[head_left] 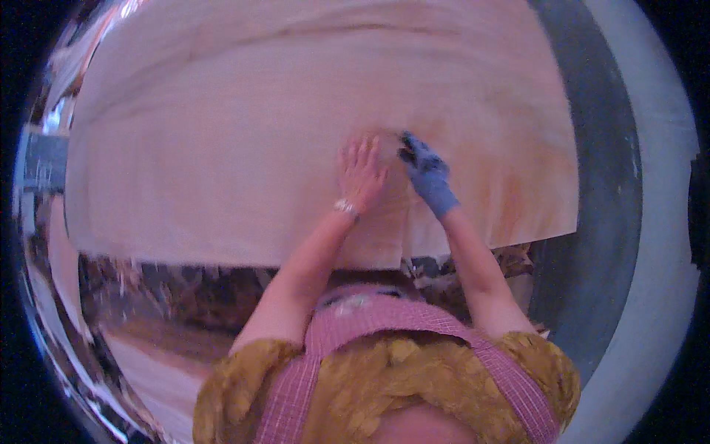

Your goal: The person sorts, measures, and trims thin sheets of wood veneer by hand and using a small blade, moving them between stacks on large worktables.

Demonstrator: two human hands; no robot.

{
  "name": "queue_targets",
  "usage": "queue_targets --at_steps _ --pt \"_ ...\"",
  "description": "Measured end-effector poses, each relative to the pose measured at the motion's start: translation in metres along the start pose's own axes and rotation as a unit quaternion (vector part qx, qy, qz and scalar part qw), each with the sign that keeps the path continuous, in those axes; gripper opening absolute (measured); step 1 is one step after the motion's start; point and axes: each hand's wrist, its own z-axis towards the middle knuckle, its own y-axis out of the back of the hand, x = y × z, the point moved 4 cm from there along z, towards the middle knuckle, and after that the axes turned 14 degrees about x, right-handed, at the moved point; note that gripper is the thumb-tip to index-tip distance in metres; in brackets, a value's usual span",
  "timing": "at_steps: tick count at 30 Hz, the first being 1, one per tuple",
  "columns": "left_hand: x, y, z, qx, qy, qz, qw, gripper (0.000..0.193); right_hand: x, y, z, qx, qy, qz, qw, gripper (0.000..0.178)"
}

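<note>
The left hand (362,174) lies bare and flat on the sheet (222,170), fingers straight and slightly spread, gripping nothing. The right hand (427,172), in a blue-grey glove (442,200), is just beside it; the two are apart. Its fingers are bent and dark at the tips, and blur hides whether they close on anything, so I cannot tell. A pale bracelet (345,206) circles the left wrist. The sheet, pale and wide, spreads under both hands and well beyond them, with orange-brown stains (510,200) to the right and a dark streak (355,28) across its far part. Below its near edge lie brown scraps (177,296). A pink checked apron (384,314) covers a mustard shirt (399,370); past the sheet's right edge runs a dark grey strip (606,170), then a paler band (665,170)
</note>
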Motion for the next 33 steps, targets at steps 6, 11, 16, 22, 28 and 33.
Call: queue_targets --at_steps 6,11,16,22,28,33 --pt "0.024 0.009 0.006 0.074 0.0 -0.138 0.988 0.067 -0.02 -0.015 0.065 0.002 0.019 -0.126 0.992 0.021" --pt "0.084 0.099 0.032 -0.024 0.06 -0.783 0.618 0.059 0.096 -0.021 0.043 -0.003 0.16 -0.077 0.984 0.018" --pt "0.228 0.196 -0.011 -0.061 -0.001 -0.785 0.617 0.04 0.154 -0.093 0.036 0.065 0.223 0.017 0.973 0.042" --pt "0.448 0.268 -0.224 0.099 0.415 0.122 0.896 0.061 0.135 -0.154 0.026 0.068 0.197 -0.125 0.97 0.047" --pt "0.489 0.298 -0.184 0.074 0.292 0.218 0.928 0.125 0.12 -0.152 0.035 0.019 0.194 -0.163 0.967 0.042" --pt "0.493 0.302 -0.063 0.099 0.139 0.158 0.973 0.109 0.122 -0.163 0.036 0.033 0.17 -0.205 0.963 0.036"
